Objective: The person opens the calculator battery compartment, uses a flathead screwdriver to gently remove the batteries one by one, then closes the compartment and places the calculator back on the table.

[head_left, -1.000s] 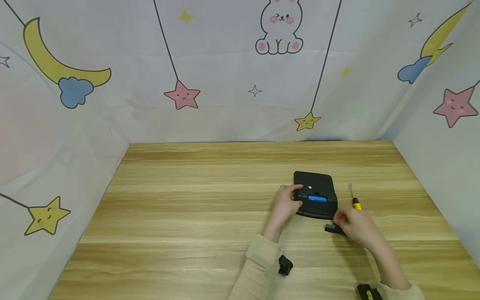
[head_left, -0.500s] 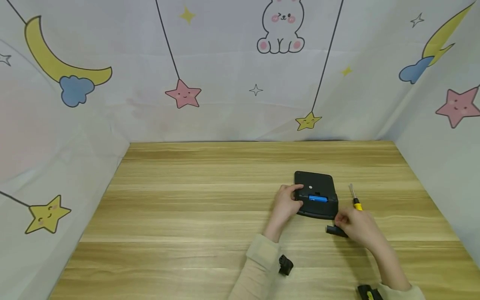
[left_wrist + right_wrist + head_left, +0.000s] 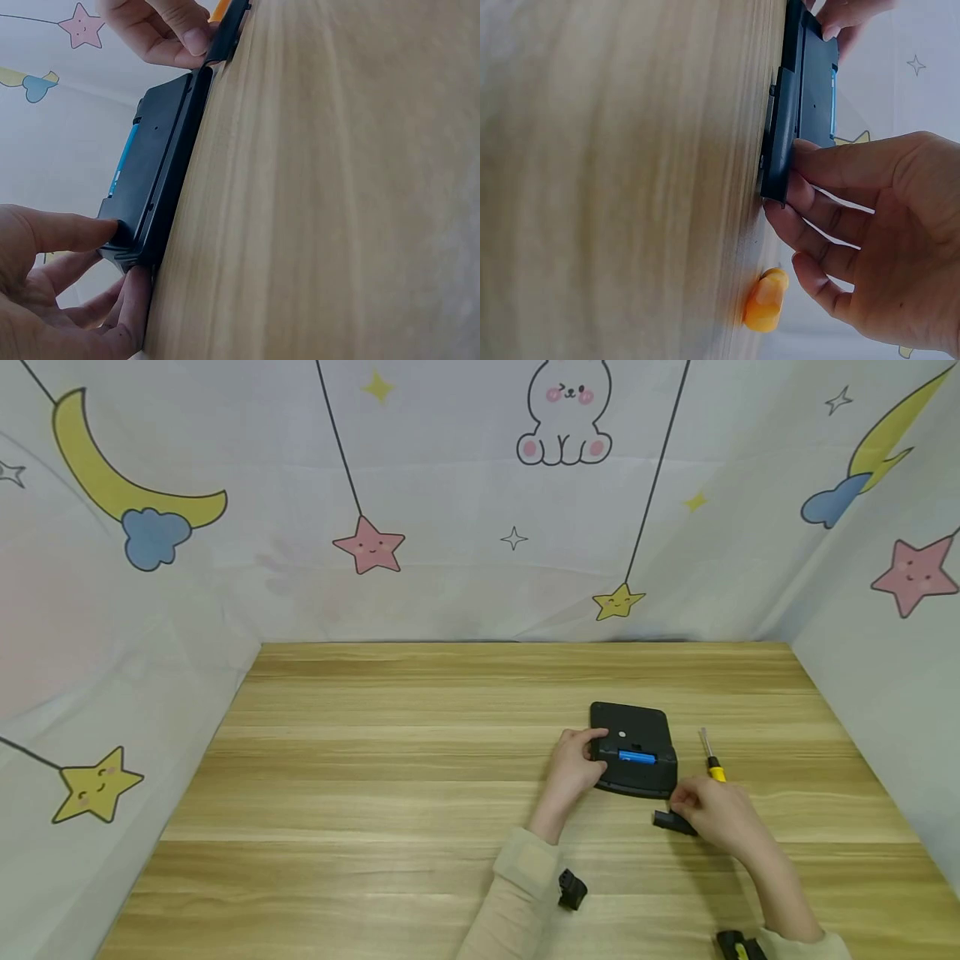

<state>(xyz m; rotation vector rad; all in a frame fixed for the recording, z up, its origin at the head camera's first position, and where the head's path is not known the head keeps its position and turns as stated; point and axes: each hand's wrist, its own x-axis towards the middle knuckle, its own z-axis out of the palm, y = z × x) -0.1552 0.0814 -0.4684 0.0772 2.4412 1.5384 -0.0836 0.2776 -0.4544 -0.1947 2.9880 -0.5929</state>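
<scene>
A black calculator (image 3: pixel 632 722) lies face down on the table, its battery bay uncovered and a blue battery (image 3: pixel 637 758) inside. My left hand (image 3: pixel 573 767) grips its left edge, the thumb pressing on top and other fingers against the side in the left wrist view. Close to its near right corner, my right hand (image 3: pixel 712 810) pinches a narrow dark battery cover (image 3: pixel 673 822). In the right wrist view the thumb lies at the cover's (image 3: pixel 780 142) upper edge, with fingertips at its lower end. Small tabs show along the cover's edge.
A screwdriver (image 3: pixel 713 764) with a yellow and black handle lies just beyond my right hand. Black camera mounts (image 3: pixel 572 890) sit by the wrists. A printed white curtain (image 3: pixel 450 602) stands behind the wooden table (image 3: pixel 375 760) and along its sides.
The visible end of the battery cover has shifted slightly toward the person. The hands keep their holds, and the calculator stays in place; the head view has drifted a little.
</scene>
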